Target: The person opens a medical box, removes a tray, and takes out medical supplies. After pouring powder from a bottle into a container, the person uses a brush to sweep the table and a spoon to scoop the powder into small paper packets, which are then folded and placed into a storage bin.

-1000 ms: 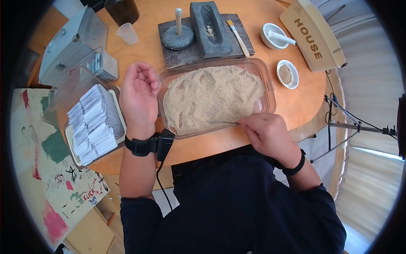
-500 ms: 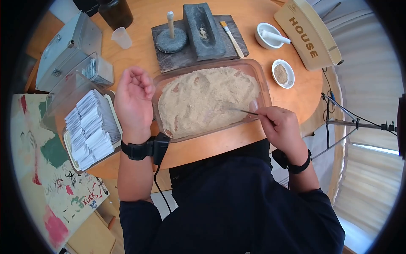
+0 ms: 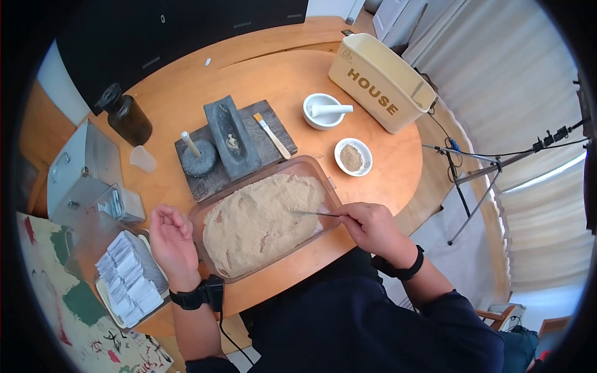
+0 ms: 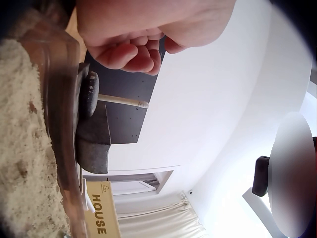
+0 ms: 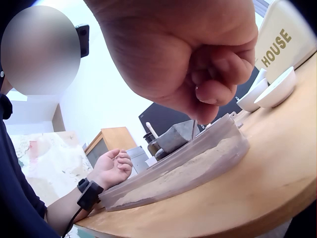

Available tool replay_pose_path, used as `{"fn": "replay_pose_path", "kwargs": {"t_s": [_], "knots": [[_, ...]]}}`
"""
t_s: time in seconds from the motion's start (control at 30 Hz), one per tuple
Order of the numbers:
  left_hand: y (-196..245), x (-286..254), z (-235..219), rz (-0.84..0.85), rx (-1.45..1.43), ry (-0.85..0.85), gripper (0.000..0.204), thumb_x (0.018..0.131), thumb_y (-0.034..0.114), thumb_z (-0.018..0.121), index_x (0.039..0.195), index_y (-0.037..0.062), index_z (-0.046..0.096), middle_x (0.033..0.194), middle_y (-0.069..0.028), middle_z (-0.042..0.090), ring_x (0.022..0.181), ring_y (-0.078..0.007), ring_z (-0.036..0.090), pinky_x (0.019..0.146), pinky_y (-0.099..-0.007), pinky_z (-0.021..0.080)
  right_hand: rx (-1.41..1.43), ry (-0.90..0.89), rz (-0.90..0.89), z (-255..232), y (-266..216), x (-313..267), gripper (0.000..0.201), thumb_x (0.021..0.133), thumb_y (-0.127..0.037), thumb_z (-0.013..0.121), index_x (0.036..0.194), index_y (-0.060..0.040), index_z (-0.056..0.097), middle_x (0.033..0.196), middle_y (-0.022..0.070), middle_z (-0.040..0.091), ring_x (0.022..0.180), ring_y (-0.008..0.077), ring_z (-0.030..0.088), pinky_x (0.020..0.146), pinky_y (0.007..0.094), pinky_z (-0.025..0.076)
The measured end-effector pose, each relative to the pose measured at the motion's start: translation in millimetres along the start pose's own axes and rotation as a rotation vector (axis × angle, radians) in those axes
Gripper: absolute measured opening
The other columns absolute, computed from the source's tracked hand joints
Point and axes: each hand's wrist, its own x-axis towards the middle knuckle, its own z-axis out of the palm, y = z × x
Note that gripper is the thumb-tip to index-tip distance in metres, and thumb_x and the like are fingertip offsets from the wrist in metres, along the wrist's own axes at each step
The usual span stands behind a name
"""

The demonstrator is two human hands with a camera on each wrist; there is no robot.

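Observation:
My right hand (image 3: pixel 376 230) pinches a thin metal tool (image 3: pixel 318 214) by its end, at the right edge of a clear plastic tray (image 3: pixel 331 194). The tool's far end reaches over a bed of pale beige powder (image 3: pixel 261 233), which is uneven, with reddish patches of tray floor showing through. In the right wrist view the curled fingers (image 5: pixel 220 89) meet around the tool just above the tray wall. Palm up beside the tray's left end, my left hand (image 3: pixel 172 242) holds nothing, its fingers loosely bent.
Behind the tray, a dark board (image 3: pixel 280 127) bears a stone trough (image 3: pixel 231 137), a round stone with a wooden handle (image 3: pixel 199 163) and a brush (image 3: pixel 272 135). Right stand a mortar (image 3: pixel 317 121), a powder dish (image 3: pixel 363 163) and a HOUSE bin (image 3: pixel 373 93). Paper packets (image 3: pixel 127 273) fill a box left.
The head view has swung, so the table sits lower and further left. My right hand has gone from the tray's near right corner up along its right side; the left stays beside the tray.

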Motion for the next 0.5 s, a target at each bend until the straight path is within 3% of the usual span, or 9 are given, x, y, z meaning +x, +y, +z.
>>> {"fn": "replay_pose_path", "kwargs": {"t_s": [0.13,0.3,0.5], "knots": [[-0.5,-0.3,-1.6,0.017,0.004,-0.016,0.028,0.107,0.029,0.042,0.098,0.0061,0.054,0.079,-0.0043,0.051,0.065,-0.0122,0.044,0.058,-0.0255,0.035,-0.024,0.052,0.029,-1.8,1.8,-8.2,0.009,0.085,-0.004,0.066,0.093,-0.004,0.07,0.078,0.0134,0.069,0.069,0.0315,0.068,0.062,0.0381,0.055],[1.0,-3.0,2.4,0.031,0.04,0.002,0.029,0.107,0.03,0.041,0.097,0.0058,0.055,0.079,-0.005,0.052,0.066,-0.0127,0.044,0.059,-0.0259,0.036,-0.021,0.058,0.039,-2.2,12.2,-17.8,0.008,0.085,-0.009,0.066,0.092,-0.0064,0.067,0.082,0.0128,0.07,0.072,0.0322,0.069,0.063,0.0396,0.055],[1.7,-5.5,9.4,0.024,0.061,-0.104,0.029,0.107,0.028,0.041,0.097,0.0044,0.055,0.078,-0.0055,0.052,0.068,-0.0136,0.046,0.06,-0.0267,0.037,-0.004,0.086,0.054,-1.1,15.2,-19.7,0.005,0.085,-0.008,0.066,0.089,-0.0063,0.065,0.078,0.0129,0.068,0.071,0.0325,0.068,0.062,0.04,0.054]]}}
